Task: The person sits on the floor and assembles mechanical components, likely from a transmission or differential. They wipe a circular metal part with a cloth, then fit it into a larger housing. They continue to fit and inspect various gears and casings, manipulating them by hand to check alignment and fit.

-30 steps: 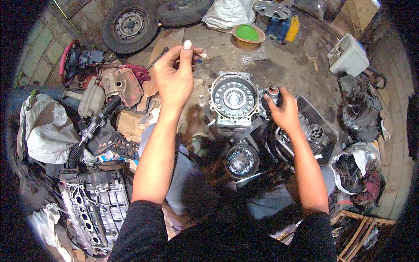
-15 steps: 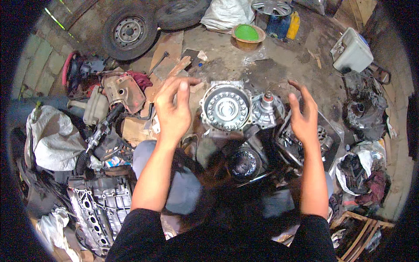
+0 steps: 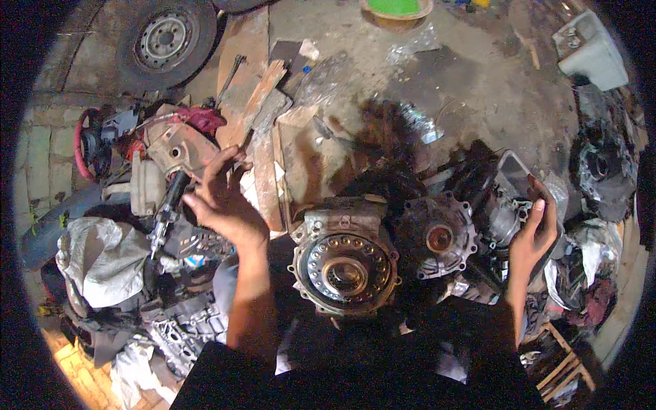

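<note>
Right of the middle, low in the head view, a round metal gearbox housing (image 3: 345,225) faces up, with a ring of bolt holes around a central bore. Beside it on the right lies a smaller flanged metal cover (image 3: 439,236) with a brownish hole in its centre. My left hand (image 3: 229,201) hovers to the left of the housing, fingers apart and holding nothing. On the far side of the cover my right hand (image 3: 536,229) is raised, fingers stretched out and empty. It is nearest to a tray (image 3: 514,164) of metal parts; whether it touches the tray I cannot tell.
At the left lie a white sack (image 3: 99,260), a dark metal shaft (image 3: 166,215) and an engine block (image 3: 181,328). A wheel (image 3: 166,41) stands at the back left. Wood strips (image 3: 258,102) lie ahead. A grey bin (image 3: 591,51) is at the back right.
The view has tilted, so the housing and cover now appear lower. Both hands have moved farther apart, the left away from the housing and the right further rightward. Both stay empty.
</note>
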A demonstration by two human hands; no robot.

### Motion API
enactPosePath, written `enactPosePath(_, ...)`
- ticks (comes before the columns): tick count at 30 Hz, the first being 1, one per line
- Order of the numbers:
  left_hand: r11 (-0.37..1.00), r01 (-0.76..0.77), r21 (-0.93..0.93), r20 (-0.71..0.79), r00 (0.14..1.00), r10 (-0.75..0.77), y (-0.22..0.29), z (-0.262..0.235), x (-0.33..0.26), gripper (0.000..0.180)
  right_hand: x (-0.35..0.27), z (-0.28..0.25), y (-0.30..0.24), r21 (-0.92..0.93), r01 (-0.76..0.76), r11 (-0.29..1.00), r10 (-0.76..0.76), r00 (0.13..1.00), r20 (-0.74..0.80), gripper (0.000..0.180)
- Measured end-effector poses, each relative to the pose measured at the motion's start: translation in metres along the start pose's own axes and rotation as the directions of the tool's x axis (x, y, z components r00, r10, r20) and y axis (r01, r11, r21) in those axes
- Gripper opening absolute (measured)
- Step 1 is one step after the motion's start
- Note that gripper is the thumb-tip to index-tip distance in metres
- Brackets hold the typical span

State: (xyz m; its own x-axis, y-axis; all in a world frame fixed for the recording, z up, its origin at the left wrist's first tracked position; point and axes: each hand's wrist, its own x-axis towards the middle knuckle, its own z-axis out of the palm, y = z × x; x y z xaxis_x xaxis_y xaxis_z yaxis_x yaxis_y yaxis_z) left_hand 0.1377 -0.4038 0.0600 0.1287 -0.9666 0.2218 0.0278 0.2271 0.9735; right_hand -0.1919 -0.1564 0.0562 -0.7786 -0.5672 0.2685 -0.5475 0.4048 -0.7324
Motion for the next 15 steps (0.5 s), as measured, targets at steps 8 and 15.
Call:
enactPosePath(8, 0.951, 0.261, 0.166, -0.171, 0.957, -0.233, -0.034, -0.007, 0.007, 0.064, 0.007, 0.014, 0.049, 0.033, -0.122, 0.992, 0.123, 0.992, -0.011, 0.029)
enactPosePath(15, 0.791, 0.322, 0.52, -0.057, 0.937, -0.344, 0.036, -0.124, -0.022, 0.04, -0.123, -0.101, 0.028, 0.171, -0.69, 0.703, 0.695, 0.617, -0.369, 0.035)
